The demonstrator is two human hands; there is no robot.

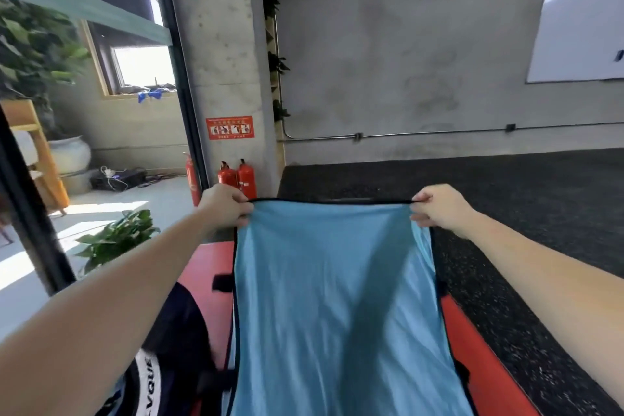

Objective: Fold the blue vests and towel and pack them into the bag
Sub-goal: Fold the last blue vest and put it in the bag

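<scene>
1. Bag, dark w/ white lettering, sat low left beside red mat.
2. Left hand had fingers curled, pinching blue cloth at top-left corner.
3. Cloth (vest or towel, couldn't tell) hung stretched btwn hands, above mat.
4. Right hand pinched top-right corner.
5. Judgement: keep top edge taut + level, match corners before folding.

Beyond fingertips: open black floor. Left of them: fire extinguishers, concrete pillar. Below: stretched blue vest.
</scene>
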